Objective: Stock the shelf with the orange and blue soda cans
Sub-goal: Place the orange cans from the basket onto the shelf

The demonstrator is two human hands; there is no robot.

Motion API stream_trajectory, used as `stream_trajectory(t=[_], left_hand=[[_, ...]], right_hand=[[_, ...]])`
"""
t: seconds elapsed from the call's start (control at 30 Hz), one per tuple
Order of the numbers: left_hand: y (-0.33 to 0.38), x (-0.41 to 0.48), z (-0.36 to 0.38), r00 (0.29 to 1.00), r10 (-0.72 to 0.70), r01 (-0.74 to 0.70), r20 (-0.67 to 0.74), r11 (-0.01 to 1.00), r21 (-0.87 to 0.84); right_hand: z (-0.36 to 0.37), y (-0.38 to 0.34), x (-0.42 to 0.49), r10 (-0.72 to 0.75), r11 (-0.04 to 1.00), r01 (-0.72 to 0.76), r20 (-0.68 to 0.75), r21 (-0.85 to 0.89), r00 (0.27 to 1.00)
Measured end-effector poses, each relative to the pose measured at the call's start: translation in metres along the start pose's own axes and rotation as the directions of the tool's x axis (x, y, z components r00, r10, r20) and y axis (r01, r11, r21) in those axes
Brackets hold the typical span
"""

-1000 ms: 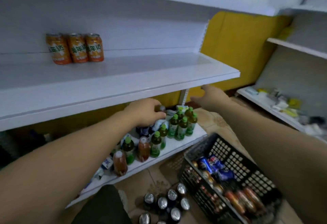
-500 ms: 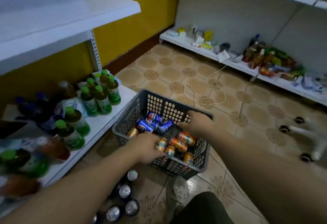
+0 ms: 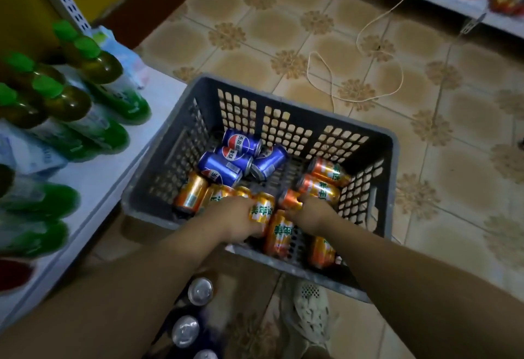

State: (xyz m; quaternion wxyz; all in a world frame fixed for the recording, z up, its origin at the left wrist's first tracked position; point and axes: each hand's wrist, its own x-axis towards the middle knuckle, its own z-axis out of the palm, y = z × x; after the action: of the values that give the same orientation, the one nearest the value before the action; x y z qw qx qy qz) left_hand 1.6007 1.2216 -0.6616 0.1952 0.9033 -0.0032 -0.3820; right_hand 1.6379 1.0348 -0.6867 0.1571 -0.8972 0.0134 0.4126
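While both of our arms reach down into the grey crate (image 3: 283,109) at the centre of the frame, our left hand (image 3: 241,218) wraps around an orange can (image 3: 262,211) and our right hand (image 3: 312,214) closes on another orange can (image 3: 290,198) just beside it. More orange cans lie around them; the blue cans (image 3: 238,160) cluster toward the crate's upper left. Green-capped bottles (image 3: 71,97) fill the low shelf (image 3: 119,171) at left.

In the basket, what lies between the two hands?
Head view: between the left hand and right hand sit orange soda cans, one gripped by each; no blue cans there.
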Motion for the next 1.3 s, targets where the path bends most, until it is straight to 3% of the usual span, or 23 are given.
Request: stream_trajectory(t=[0.2,0.4,0.73,0.87,1.0,1.13,1.3], left_hand=[[-0.036,0.054,0.011,1.0,0.027,-0.027,0.002,0.978,0.207],[-0.055,0.069,0.015,1.0,-0.003,0.002,0.004,0.98,0.201],[-0.059,0.059,0.013,0.999,0.006,-0.008,0.052,0.998,0.055],[-0.055,0.024,-0.007,0.997,0.062,-0.06,0.036,0.995,-0.076],[-0.044,-0.016,-0.036,0.999,0.025,-0.036,-0.036,0.94,-0.339],[-0.029,-0.08,-0.082,0.975,0.027,-0.155,-0.22,0.792,-0.59],[-0.024,-0.183,-0.141,0.909,0.057,-0.334,-0.412,0.691,-0.641]], right_hand=[[0.043,-0.013,0.074,-0.038,0.999,0.039,0.017,-0.022,0.999],[0.059,-0.03,0.106,0.048,0.989,-0.045,0.017,-0.142,0.999],[0.068,-0.034,0.074,-0.052,0.987,0.053,-0.012,0.15,0.999],[0.041,-0.05,0.029,-0.12,0.929,0.184,-0.208,0.321,0.971],[-0.012,-0.085,-0.029,-0.152,0.869,0.276,-0.311,0.41,0.938],[-0.063,-0.131,-0.102,-0.224,0.826,0.403,-0.427,0.393,0.876],[-0.11,-0.189,-0.206,-0.358,0.679,0.582,-0.49,0.448,0.795]])
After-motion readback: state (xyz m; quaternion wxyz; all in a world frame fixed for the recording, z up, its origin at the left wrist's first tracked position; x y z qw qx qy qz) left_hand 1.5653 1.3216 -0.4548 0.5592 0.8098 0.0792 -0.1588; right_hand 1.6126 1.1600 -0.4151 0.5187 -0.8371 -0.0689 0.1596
